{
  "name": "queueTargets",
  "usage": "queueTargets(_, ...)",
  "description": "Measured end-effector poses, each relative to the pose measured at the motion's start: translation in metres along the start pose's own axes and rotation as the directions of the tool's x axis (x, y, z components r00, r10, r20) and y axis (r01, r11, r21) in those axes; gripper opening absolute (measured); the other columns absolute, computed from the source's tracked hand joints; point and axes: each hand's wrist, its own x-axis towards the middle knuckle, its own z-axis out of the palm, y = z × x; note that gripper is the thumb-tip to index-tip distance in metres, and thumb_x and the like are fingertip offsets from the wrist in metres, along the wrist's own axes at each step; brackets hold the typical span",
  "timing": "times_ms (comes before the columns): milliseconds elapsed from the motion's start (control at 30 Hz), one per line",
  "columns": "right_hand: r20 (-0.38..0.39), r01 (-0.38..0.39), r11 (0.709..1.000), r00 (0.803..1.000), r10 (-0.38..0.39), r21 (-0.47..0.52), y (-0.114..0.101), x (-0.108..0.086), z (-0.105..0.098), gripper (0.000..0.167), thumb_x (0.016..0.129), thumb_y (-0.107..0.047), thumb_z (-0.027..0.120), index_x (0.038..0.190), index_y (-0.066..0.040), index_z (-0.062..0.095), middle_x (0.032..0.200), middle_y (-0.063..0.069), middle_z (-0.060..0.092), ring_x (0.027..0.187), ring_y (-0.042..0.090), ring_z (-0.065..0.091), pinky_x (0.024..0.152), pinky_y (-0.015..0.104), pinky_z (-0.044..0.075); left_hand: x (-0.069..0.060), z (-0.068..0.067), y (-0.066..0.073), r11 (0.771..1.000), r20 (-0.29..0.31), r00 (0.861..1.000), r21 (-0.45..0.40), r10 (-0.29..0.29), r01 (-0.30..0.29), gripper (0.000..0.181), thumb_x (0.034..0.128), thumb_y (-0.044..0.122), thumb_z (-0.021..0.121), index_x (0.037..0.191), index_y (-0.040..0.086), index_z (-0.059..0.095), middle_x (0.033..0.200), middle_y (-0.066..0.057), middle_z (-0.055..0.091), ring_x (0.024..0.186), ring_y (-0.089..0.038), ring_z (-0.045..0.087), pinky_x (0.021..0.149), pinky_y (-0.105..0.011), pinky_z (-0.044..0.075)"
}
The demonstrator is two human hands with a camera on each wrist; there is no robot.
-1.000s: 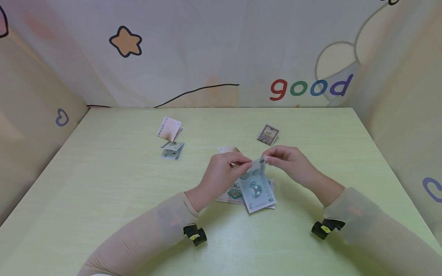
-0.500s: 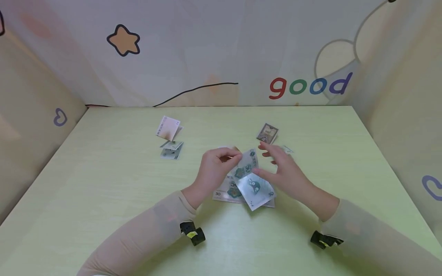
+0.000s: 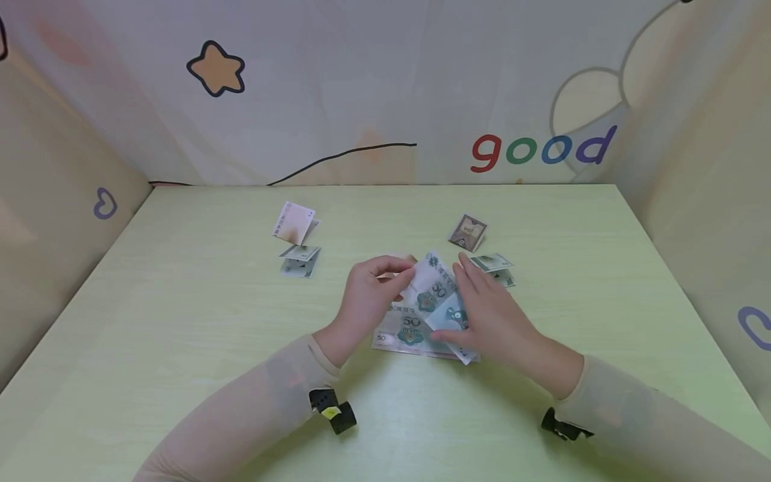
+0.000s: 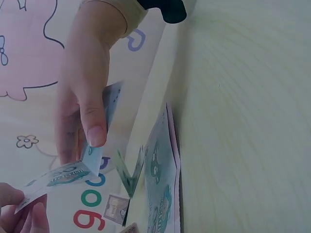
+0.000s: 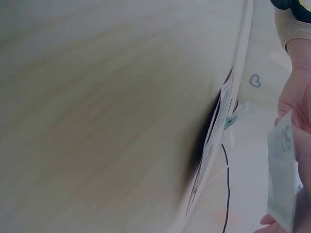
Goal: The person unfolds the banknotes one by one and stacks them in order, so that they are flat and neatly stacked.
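One banknote (image 3: 435, 284), pale with teal print, shows the figure 50 and a teal emblem on its upper part; a bend crosses it, and its turned flap carries a teal cartoon creature. It is raised above the flat notes (image 3: 394, 338), where the same figure appears. At the left of the flat notes, the left hand (image 3: 365, 301) pinches the banknote between thumb and fingers. Over their right part, the right hand (image 3: 494, 311) lies against the bent flap, fingers straight, thumb spread.

Beyond the flat notes and to their right sit a brown folded note (image 3: 468, 232) and a green folded note (image 3: 492, 262); beyond and to their left, a pink folded note (image 3: 293, 223) and a grey-green folded note (image 3: 299, 266).

Half a second earlier, the right fingertips stood just off the banknote; now they lie along it, and more of the green folded note shows.
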Motion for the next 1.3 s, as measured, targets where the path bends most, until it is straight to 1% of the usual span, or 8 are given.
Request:
queueTargets(267,-0.083,0.009,0.988,0.996,-0.022,-0.153,0.005,-0.001,0.003,0.107,0.072,-0.054,0.073,0.143,0.007,0.023,0.153,0.022,0.010,0.136,0.039,0.017,0.106,0.058,0.018,-0.005,-0.003,-0.001,0.994,-0.014,0.994,-0.033,-0.104,0.104,0.014,0.0881,0.010,0.064,0.098,0.001,0.067,0.099,-0.009,0.064,0.077,-0.020,0.062,0.065,-0.028,0.055)
queueTargets(500,-0.085,0.009,0.986,0.996,-0.023,-0.169,0.005,-0.002,0.003,0.091,0.072,-0.053,0.073,0.134,0.005,0.039,0.151,0.023,0.016,0.135,0.039,0.020,0.105,0.059,0.019,-0.009,-0.006,-0.004,0.985,-0.021,0.987,-0.069,-0.162,0.160,0.014,0.0886,0.010,0.064,0.100,0.002,0.065,0.105,-0.008,0.061,0.087,-0.022,0.059,0.067,-0.029,0.054)
queueTargets(867,-0.033,0.035,0.987,0.999,-0.041,-0.157,0.008,-0.002,0.002,0.087,0.075,-0.051,0.072,0.136,0.004,0.040,0.150,0.021,0.020,0.136,0.036,0.019,0.106,0.059,0.017,-0.013,-0.012,-0.004,0.979,-0.012,0.983,-0.097,-0.182,0.180,0.014,0.0887,0.006,0.062,0.102,0.001,0.063,0.106,-0.010,0.061,0.088,-0.022,0.059,0.067,-0.029,0.055)
queueTargets(1000,-0.021,0.044,0.991,0.999,-0.047,-0.123,0.009,-0.002,0.000,0.086,0.076,-0.049,0.072,0.136,0.004,0.040,0.150,0.021,0.022,0.136,0.036,0.021,0.106,0.058,0.018,-0.013,-0.016,-0.008,0.987,0.026,0.987,-0.033,-0.157,0.158,0.024,0.0895,0.007,0.061,0.114,0.004,0.060,0.113,-0.010,0.058,0.087,-0.024,0.062,0.070,-0.031,0.054)
queueTargets(1100,-0.017,0.059,0.993,0.998,-0.061,-0.100,0.009,-0.003,-0.001,0.086,0.076,-0.048,0.073,0.136,0.005,0.040,0.149,0.021,0.023,0.136,0.035,0.022,0.106,0.057,0.019,-0.013,-0.020,-0.012,0.981,0.094,0.992,0.184,-0.086,0.068,0.046,0.0885,0.008,0.063,0.132,0.010,0.049,0.125,-0.009,0.052,0.098,-0.025,0.060,0.078,-0.033,0.052)
queueTargets(1167,-0.015,0.069,0.993,0.997,-0.071,-0.090,0.010,-0.003,-0.002,0.086,0.076,-0.047,0.073,0.135,0.005,0.041,0.149,0.021,0.023,0.136,0.035,0.023,0.106,0.056,0.020,-0.013,-0.021,-0.014,0.898,0.158,0.987,0.436,-0.009,-0.061,0.059,0.0881,0.013,0.065,0.141,0.013,0.039,0.136,-0.010,0.043,0.113,-0.026,0.053,0.087,-0.037,0.049)
queueTargets(1200,-0.015,0.075,0.994,0.997,-0.077,-0.085,0.010,-0.003,-0.002,0.086,0.076,-0.047,0.073,0.135,0.005,0.041,0.149,0.021,0.024,0.135,0.035,0.023,0.106,0.055,0.021,-0.014,-0.022,-0.014,0.814,0.202,0.979,0.562,0.036,-0.145,0.063,0.0878,0.015,0.065,0.143,0.015,0.036,0.142,-0.011,0.038,0.121,-0.027,0.047,0.093,-0.039,0.045)
queueTargets(1300,-0.013,0.091,0.994,0.996,-0.092,-0.065,0.010,-0.003,-0.002,0.085,0.076,-0.046,0.074,0.135,0.006,0.041,0.149,0.021,0.026,0.135,0.035,0.025,0.106,0.053,0.024,-0.016,-0.024,-0.014,0.481,0.345,0.926,0.793,0.151,-0.374,0.063,0.0879,0.026,0.065,0.143,0.016,0.038,0.151,-0.013,0.023,0.135,-0.030,0.028,0.103,-0.047,0.033)
